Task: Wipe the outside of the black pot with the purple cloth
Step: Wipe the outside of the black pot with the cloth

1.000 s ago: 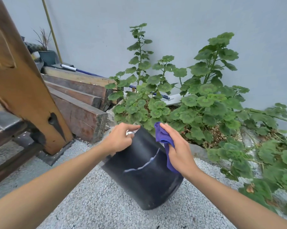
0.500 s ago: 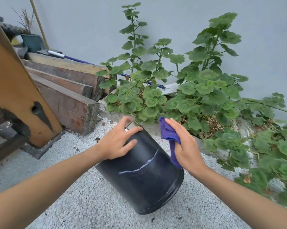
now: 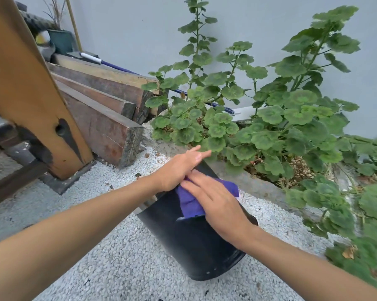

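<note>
Black pot (image 3: pixel 196 242) is leaning tilted on the pale gravel (image 3: pixel 118 257), just beside the leafy plants (image 3: pixel 270 127). Left hand (image 3: pixel 178 168) is resting on the pot's upper edge, fingers straight, seemingly steadying it. Right hand (image 3: pixel 218 203) is pressing the purple cloth (image 3: pixel 189 203) flat against the upper wall, fingers stretched over the fabric rather than curled round it. Wiping looks under way on this upper part; the lower wall and far side are probably waiting, so the next move is calling for a downward sweep and a turn of the pot.

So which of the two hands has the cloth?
The right hand: it presses the purple cloth flat on the black pot; the left hand is bare.
</note>
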`<state>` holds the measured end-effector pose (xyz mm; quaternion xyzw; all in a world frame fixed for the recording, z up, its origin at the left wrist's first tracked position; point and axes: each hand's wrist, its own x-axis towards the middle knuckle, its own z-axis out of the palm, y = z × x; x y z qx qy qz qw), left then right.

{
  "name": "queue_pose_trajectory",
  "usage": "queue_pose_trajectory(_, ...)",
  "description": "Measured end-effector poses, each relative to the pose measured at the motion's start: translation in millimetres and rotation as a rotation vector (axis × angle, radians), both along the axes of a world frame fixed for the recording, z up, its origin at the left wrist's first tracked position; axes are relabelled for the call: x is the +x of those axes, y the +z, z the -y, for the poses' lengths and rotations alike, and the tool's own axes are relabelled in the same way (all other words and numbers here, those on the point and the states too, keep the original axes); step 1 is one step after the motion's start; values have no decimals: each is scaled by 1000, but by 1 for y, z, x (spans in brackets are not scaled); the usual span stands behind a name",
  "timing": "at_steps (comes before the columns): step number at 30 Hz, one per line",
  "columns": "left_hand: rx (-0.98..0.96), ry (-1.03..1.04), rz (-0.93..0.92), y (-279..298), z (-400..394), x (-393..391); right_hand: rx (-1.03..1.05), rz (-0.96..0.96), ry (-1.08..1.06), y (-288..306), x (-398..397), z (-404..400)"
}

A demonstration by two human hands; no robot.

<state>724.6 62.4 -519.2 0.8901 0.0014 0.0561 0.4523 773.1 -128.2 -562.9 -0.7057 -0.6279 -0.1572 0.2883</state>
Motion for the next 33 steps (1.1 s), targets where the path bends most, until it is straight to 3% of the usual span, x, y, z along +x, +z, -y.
queue_pose_trajectory(5, 311, -122, 70, -3, -6, 0, 29, 301, 22, -21, -1, -20)
queue_pose_trajectory(9, 498, -146, 84, -8, -14, -2, -86, 340, 58, -25, 11, -19)
queue_pose_trajectory(13, 534, -151, 121, -9, -13, 0, -131, 327, 94, -31, 17, -14)
queue_pose_trajectory(20, 507, -136, 116, -10, -17, 3, -270, 507, 263, -41, 23, 1)
queue_pose_trajectory(27, 488, -138, 128, -13, -17, 4, -367, 445, 363, -45, 22, 20)
queue_pose_trajectory(33, 552, -143, 141, -12, -13, 2, -467, 511, 428, -58, 18, 49)
